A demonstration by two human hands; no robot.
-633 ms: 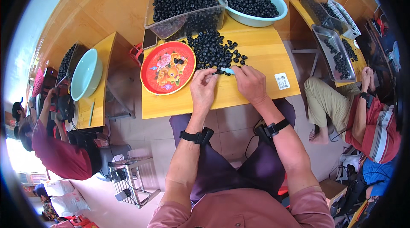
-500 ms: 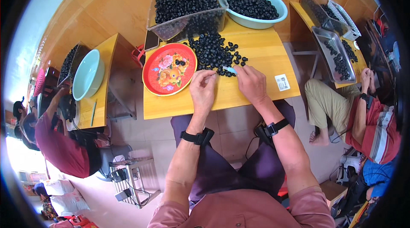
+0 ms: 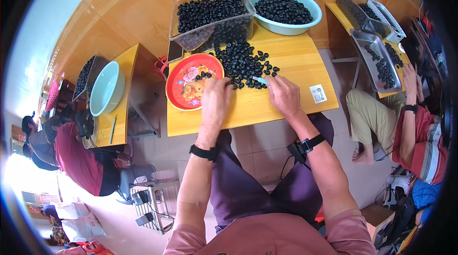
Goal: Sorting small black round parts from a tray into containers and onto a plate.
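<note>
My right hand (image 3: 285, 95) is closed round a small light-blue and white tool (image 3: 260, 80), its tip pointing left at the pile. The kind of tool is too small to tell. My left hand (image 3: 217, 103) bends over the right rim of a red flowered tray (image 3: 177, 97), fingers curled down together beside the pile. Whatever those fingers hold is hidden. Small round black parts (image 3: 241, 64), some showing a hole, lie heaped loosely on the yellow table (image 3: 291, 59). A few similar parts (image 3: 204, 75) rest in the tray.
Behind the pile stand a clear plastic bin (image 3: 214, 28) and a light-blue basin (image 3: 286, 29), both full of black parts. A white label (image 3: 317, 93) is stuck at the table's right. People sit at neighbouring tables, one with a metal tray (image 3: 379, 64), another by a basin (image 3: 108, 89).
My left hand has moved left, away from the tool, to the tray's rim. More black parts show in the tray. My right hand still holds the tool; the whole view has shifted slightly.
</note>
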